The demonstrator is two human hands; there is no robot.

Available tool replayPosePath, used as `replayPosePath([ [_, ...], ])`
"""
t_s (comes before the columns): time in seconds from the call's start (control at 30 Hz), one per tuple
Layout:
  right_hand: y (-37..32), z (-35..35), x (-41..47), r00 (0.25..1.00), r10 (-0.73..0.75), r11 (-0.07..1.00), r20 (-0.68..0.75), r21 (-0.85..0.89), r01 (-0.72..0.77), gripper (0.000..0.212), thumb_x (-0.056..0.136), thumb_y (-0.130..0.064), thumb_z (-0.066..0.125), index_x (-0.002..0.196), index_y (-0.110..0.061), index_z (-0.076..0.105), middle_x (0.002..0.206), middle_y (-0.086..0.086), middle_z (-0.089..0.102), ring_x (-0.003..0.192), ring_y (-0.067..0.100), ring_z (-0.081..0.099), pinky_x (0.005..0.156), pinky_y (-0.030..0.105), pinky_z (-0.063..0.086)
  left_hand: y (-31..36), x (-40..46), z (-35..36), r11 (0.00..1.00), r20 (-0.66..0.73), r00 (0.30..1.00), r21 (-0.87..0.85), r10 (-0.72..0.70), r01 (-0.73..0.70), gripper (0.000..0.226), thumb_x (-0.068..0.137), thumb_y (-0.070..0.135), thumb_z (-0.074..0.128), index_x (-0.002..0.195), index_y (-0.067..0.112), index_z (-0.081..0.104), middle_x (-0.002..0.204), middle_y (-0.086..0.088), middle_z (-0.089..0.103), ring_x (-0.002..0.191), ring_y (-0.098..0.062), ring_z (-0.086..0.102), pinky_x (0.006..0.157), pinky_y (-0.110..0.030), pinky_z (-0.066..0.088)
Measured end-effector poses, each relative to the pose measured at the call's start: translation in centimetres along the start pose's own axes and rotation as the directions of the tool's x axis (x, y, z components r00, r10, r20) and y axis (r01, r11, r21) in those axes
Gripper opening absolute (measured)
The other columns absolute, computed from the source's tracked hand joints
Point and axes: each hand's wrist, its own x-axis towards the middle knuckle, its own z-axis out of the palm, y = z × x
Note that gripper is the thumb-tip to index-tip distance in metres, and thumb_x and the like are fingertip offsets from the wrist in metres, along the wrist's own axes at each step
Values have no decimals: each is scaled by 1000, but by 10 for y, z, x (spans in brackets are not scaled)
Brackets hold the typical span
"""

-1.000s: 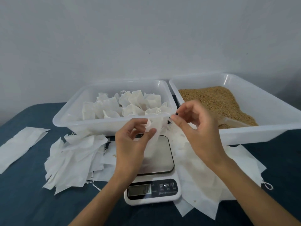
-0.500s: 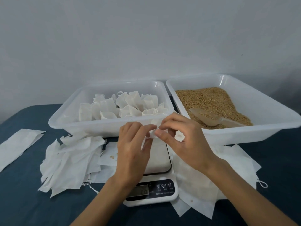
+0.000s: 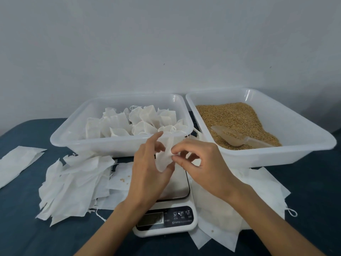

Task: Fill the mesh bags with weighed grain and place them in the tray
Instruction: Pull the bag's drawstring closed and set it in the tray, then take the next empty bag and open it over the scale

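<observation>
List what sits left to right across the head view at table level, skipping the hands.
Lone flat white mesh bag → heap of empty white mesh bags → clear plastic tray of filled bags → white digital kitchen scale → clear plastic tray of brown grain, translucent scoop lying in it.

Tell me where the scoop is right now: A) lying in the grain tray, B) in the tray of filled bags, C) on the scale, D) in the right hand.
A: the scoop lies on the grain in the right-side tray, while both hands hold a bag over the scale.
</observation>
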Motion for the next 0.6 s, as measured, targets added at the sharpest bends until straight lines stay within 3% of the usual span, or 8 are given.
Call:
replayPosePath([
  [0.1,0,0,0,999,-37,999,20,-8,37,12,89,-1,71,94,-11,74,94,-10,72,92,8,69,85,21,53,-1,1,0,999,-2,1000,-25,21,-21,81,80,12,87,147,27,44,119,11,54,117,-1,52,97,-13,42],
  [0.13,-1,1,-1,999,-38,999,14,-7,38,14,88,1,70,92,-11,74,95,-10,74,95,6,69,88,19,52,-2,1,1,999,7,1000,-33,14,-14,84,79,12,87,149,27,42,128,9,53,121,-2,50,97,-11,40],
  [0.23,-1,-1,-1,1000,-6,1000,-18,16,6,14,87,-4,71,91,-17,74,92,-15,73,92,6,70,86,18,51,-5,2,2,999,36,998,-22,-46,47,87,83,8,82,154,27,36,138,7,53,124,-5,47,101,-18,41],
  [0.3,0,-2,-2,1000,18,1000,6,0,-18,8,88,-16,75,86,-22,70,82,-17,67,83,8,67,79,19,50,-6,2,2,999,23,999,-16,-41,41,82,86,4,79,153,27,39,131,8,55,118,-3,47,100,-10,37],
  [0.37,3,-1,-1,999,24,998,30,-65,-22,28,90,-28,75,72,-23,54,68,-13,50,67,7,51,65,22,42,-4,2,2,998,28,999,-67,-17,18,77,86,3,79,150,27,44,126,6,60,116,-8,54,98,-12,40],
  [0.43,5,-1,0,1000,24,996,5,-88,-24,45,93,-30,72,65,-18,40,62,-5,37,60,8,35,58,27,33,-3,3,1,985,33,999,-169,-11,16,75,85,1,80,146,29,47,122,8,62,116,-14,61,97,-22,49],
  [0.5,8,-5,2,996,50,997,-73,-59,-54,45,96,-30,68,64,-12,43,58,-2,39,56,12,38,55,33,37,-2,6,-1,920,76,993,-375,-90,112,78,82,3,84,144,33,49,122,11,63,118,-16,64,95,-28,55],
  [0.6,13,-17,5,968,158,985,-196,95,-142,35,97,-34,66,74,-7,66,65,4,65,55,15,64,55,48,51,-2,12,-7,665,166,944,-675,-285,320,74,78,12,87,139,37,54,126,1,69,115,-19,71,91,-32,60],
])
